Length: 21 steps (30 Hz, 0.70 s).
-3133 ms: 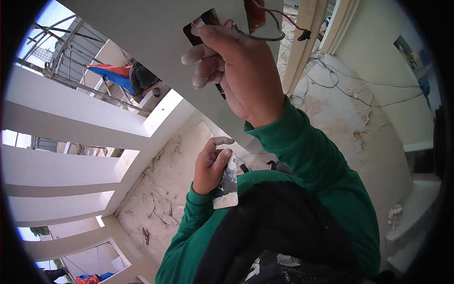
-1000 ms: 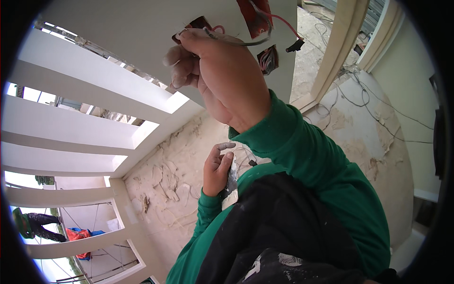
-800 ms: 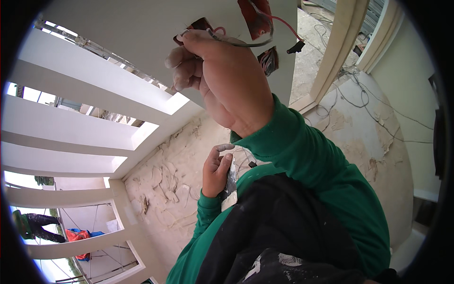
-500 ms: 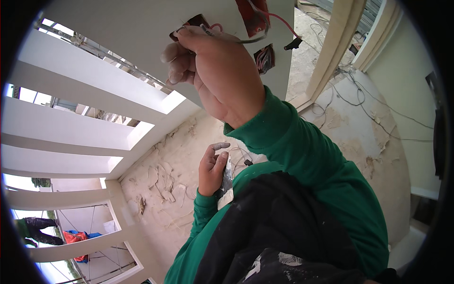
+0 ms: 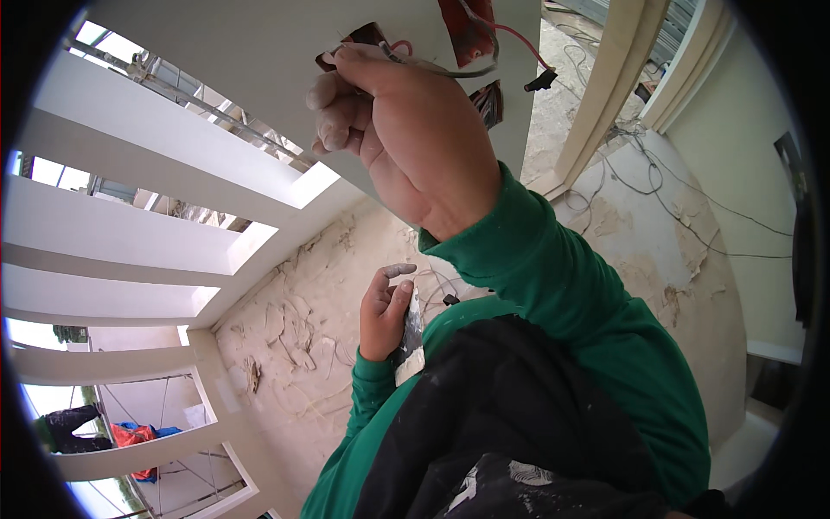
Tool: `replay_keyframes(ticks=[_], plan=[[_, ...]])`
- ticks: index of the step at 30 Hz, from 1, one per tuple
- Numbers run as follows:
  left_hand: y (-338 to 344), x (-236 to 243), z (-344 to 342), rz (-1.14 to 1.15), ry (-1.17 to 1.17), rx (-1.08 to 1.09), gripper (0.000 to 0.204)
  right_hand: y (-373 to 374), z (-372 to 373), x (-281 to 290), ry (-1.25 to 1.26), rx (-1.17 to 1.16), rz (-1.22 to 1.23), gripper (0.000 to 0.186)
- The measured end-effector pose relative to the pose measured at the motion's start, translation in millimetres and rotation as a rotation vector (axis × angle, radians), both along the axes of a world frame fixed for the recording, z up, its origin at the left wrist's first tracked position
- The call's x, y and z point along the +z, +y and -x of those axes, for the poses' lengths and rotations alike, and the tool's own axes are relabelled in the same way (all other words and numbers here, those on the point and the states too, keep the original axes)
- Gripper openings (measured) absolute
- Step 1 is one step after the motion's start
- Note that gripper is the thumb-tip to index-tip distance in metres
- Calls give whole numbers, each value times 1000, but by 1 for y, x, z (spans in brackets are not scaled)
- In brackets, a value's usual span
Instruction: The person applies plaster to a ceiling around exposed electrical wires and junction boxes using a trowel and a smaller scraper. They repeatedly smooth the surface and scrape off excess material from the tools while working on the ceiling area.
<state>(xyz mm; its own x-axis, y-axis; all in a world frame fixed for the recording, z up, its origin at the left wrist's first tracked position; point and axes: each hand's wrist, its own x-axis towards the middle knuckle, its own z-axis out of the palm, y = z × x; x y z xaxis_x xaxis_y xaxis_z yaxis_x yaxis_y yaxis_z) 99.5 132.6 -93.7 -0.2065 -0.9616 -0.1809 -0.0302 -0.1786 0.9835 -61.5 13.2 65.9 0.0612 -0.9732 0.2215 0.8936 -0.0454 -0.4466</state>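
Note:
My right hand (image 5: 411,138) is raised to the grey wall panel (image 5: 225,39), fingers curled and thumb at the upper-left cut-out (image 5: 363,35); what its fingertips grip is hidden. A grey cable (image 5: 471,74) runs past my thumb. A red wire (image 5: 523,39) ends in a black tip (image 5: 540,80). Two more cut-outs, a red-lined one (image 5: 462,30) and a smaller one with wires (image 5: 488,104), are to the right. Lower down, my left hand (image 5: 385,316) holds a putty knife (image 5: 410,355) with a pale, smeared blade against my body.
A dusty floor (image 5: 285,346) with peeled scraps surrounds me. Loose cables (image 5: 657,173) lie by a door frame (image 5: 596,104) on the right. White beams (image 5: 138,233) frame openings at left, where a person in dark trousers (image 5: 73,428) is beside red-and-blue sheeting (image 5: 134,435).
Since the oldest frame my view has shifted, showing the smaller cut-out and more doorway. My right hand stays at the panel with slight finger movement; the left still holds the knife.

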Motion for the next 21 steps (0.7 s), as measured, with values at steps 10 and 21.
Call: replay_keyframes(ticks=[10, 21], plan=[[6, -13, -11, -9, -6, 44, 25, 7, 5, 3, 70, -48, -40, 10], [-1, -16, -7, 43, 51, 45, 25, 10, -5, 3, 53, -49, -9, 21]])
